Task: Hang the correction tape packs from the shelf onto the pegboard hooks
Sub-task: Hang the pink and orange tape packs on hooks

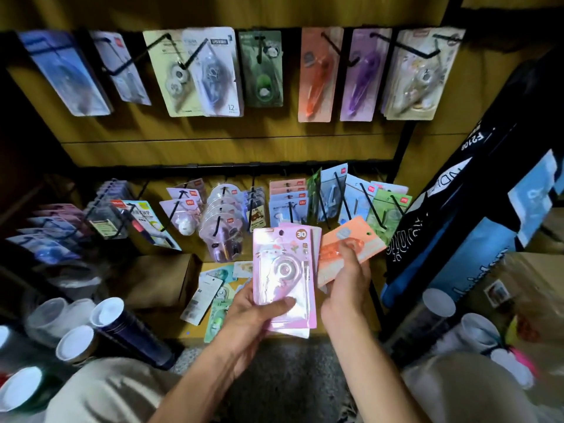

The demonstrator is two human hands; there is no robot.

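Below the lower row of hooks, I hold packs in both hands, sorting before hanging.

My left hand (256, 312) grips a small stack of pink packs (283, 279), thumb curled across the front, fingers behind; my right hand (345, 279) pinches an orange pack (351, 248) by its middle, just beside the pink stack. I judge this the step between picking up and hanging: next I must choose a hook (367, 206) with room, line up the hole at the card's top with its tip and slide the card on. More loose packs (213, 294) lie on the wooden shelf (305, 335) under my hands, so work remains. Both rows on the yellow board (213, 151) already carry many packs. A cardboard box (158, 279) sits left, white-capped tubes (106, 312) stand nearer, a dark bag (457, 239) hangs right.
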